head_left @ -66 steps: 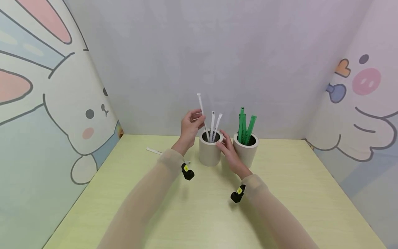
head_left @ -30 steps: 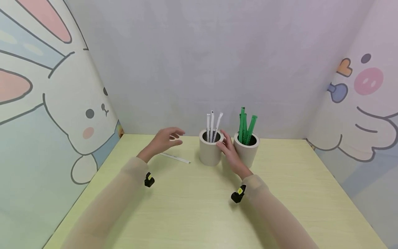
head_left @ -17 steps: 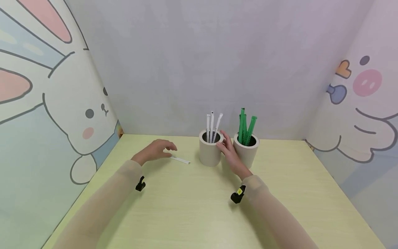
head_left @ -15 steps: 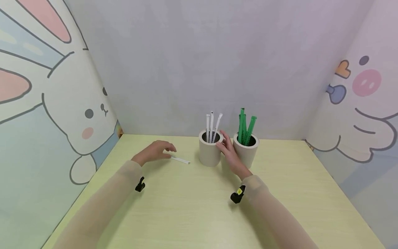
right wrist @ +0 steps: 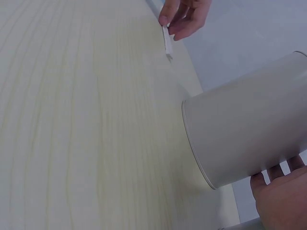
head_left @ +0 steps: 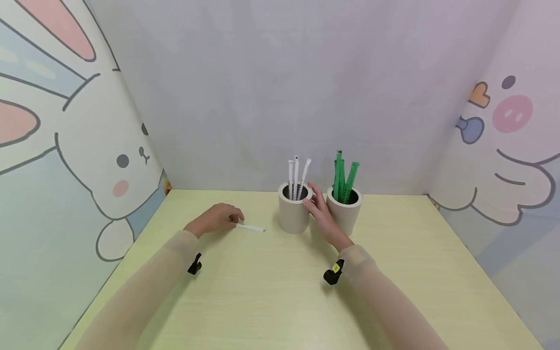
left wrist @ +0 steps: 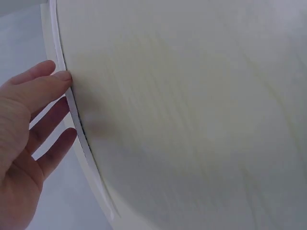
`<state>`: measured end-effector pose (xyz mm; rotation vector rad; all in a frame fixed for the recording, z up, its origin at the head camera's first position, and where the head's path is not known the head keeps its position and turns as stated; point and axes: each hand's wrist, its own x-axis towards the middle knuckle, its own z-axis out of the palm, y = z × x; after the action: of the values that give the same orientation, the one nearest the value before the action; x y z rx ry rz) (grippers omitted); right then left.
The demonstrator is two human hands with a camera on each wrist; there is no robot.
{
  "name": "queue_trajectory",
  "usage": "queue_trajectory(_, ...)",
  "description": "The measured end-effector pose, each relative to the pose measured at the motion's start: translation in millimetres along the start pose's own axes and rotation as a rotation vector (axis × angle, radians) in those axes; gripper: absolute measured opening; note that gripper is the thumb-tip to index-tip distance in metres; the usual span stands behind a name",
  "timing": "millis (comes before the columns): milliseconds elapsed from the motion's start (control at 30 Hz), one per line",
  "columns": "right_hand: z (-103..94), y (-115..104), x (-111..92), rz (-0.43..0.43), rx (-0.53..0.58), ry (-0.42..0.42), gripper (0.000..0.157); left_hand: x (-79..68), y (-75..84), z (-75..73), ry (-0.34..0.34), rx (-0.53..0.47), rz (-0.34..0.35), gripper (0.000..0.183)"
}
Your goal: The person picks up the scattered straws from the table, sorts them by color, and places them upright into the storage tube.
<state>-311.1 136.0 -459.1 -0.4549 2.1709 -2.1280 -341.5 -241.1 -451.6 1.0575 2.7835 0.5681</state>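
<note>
A slim white wrapped straw (head_left: pixel 253 228) lies at table level left of two beige cups. My left hand (head_left: pixel 218 217) pinches its left part between thumb and fingers; the left wrist view shows the thumb on one side of the straw (left wrist: pixel 88 154) and fingertips on the other. Three white straws (head_left: pixel 295 177) stand in the left cup (head_left: pixel 292 218). My right hand (head_left: pixel 323 214) grips that cup's right side, thumb near the front rim and fingers behind. Several green straws (head_left: pixel 339 177) lean in the right cup (head_left: pixel 343 218), just beyond my right hand.
The pale wood-grain table (head_left: pixel 280 291) runs back to a plain grey cloth wall (head_left: pixel 280 97). Cartoon-printed panels (head_left: pixel 87 160) flank it on the left and right. A small black wrist camera (head_left: pixel 334 272) sits on each sleeve.
My left hand released a white straw into the left cup, moved left and down to the straw lying on the table, and pinched it. My right hand has stayed on the cup.
</note>
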Motion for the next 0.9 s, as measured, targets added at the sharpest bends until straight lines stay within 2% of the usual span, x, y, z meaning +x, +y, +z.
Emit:
queue_trajectory(233, -0.2, 1.3, 0.7, -0.007, -0.009, 0.000, 0.067, -2.8, -2.5, 2.6, 0.017, -0.006, 0.049, 0.014)
queue_trajectory(700, 0.0, 5.6, 0.9, -0.031, 0.000, 0.014, 0.067, -2.0, 2.0, -0.5, -0.008, -0.004, 0.092, 0.017)
queue_trajectory(900, -1.4, 6.9, 1.4, -0.019, 0.004, 0.010, 0.069, 1.8, 5.9, -5.7, 0.040, -0.026, 0.117, 0.017)
